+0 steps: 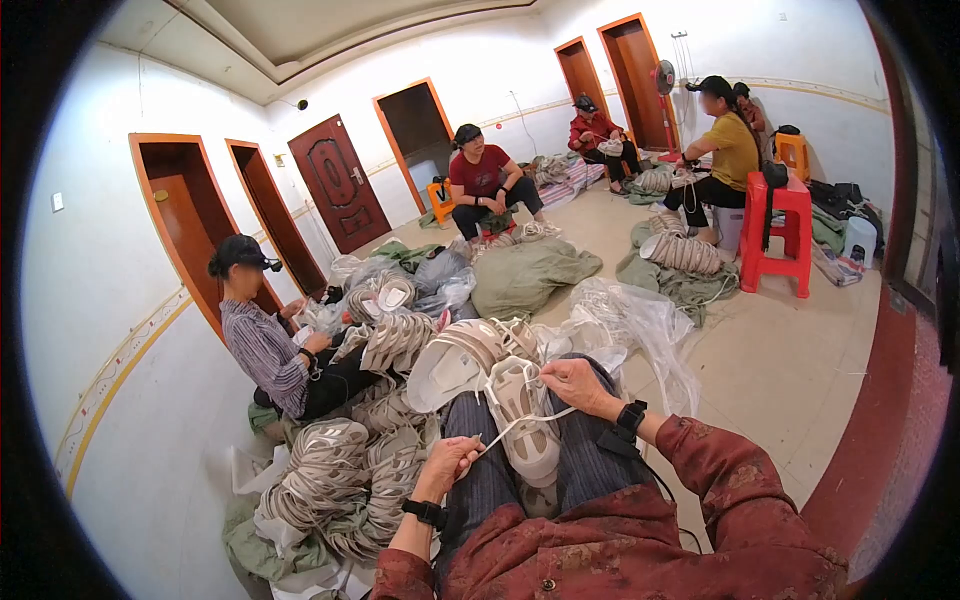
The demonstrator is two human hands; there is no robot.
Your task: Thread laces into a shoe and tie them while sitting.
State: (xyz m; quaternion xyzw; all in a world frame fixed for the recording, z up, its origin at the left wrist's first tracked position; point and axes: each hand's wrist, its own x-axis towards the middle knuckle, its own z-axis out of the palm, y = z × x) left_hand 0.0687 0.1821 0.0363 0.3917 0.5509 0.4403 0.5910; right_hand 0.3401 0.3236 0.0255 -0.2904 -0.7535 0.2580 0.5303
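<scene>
Between my knees rests a beige-and-white shoe upper, its toe toward me. A white shoelace runs across it. My left hand is closed in a pinch on one stretch of the lace, left of the toe. On the other side, my right hand pinches the lace near the shoe's eyelets. Another stack of beige shoe uppers lies just beyond my left knee, against the shoe. A dark band is on each wrist.
Piled shoe uppers lie to my left. Clear plastic bags and a green sack are ahead. A person in a striped shirt sits close on the left; several others work farther off. A red stool stands at the right.
</scene>
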